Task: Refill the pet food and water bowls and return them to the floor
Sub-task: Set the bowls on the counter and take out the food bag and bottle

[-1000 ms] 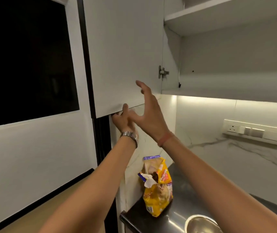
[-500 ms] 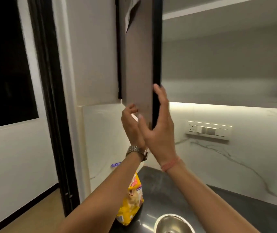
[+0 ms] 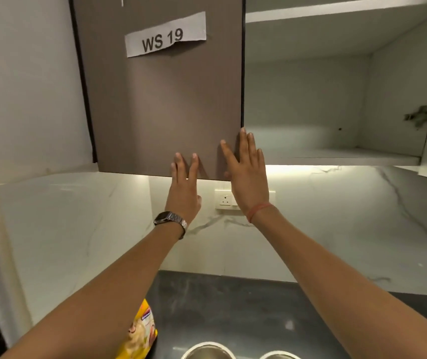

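My left hand (image 3: 184, 187) and my right hand (image 3: 246, 174) lie flat, fingers spread, against the lower right corner of a brown cabinet door (image 3: 160, 104) that bears a paper label "WS 19". Neither hand holds anything. Below, on the dark counter (image 3: 246, 307), a yellow pet food bag (image 3: 140, 335) stands at the left. The rims of two steel bowls show at the bottom edge, one (image 3: 204, 351) beside the bag and one (image 3: 279, 355) to its right. Their contents are hidden.
To the right of the door the white cabinet (image 3: 336, 156) stands open with bare shelves, and a second door hangs open at the far right with its hinge (image 3: 426, 116). A wall socket (image 3: 225, 199) sits on the marble backsplash behind my hands.
The left cabinet door has swung from wide open toward the cabinet front. Both hands moved from its lower edge onto its brown outer face. My view turned right.
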